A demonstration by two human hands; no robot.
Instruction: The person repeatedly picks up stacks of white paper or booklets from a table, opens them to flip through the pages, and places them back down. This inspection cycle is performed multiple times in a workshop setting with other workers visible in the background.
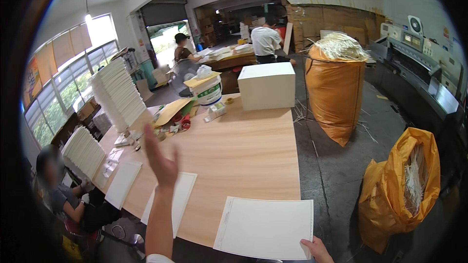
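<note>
My left hand (162, 161) is raised over the table, its fingers stretched out and thumb apart, slightly blurred by motion, with nothing in it. Below it, my forearm crosses a second white paper sheet or thin stack (182, 194) and hides part of it. At the near right edge of the table lies a white paper sheet (265, 225) with a thin printed border; whether it is single or a thin stack I cannot tell. My right hand (317, 250) pinches its lower right corner, thumb on top and fingers underneath out of sight.
Tall white paper stacks (119, 95) stand on the left, near a seated person (66, 195). Farther back are a white bucket (208, 92), red tape (184, 122) and a white block of paper (267, 86). Orange sacks (334, 92) of paper strips stand on the right; people work behind.
</note>
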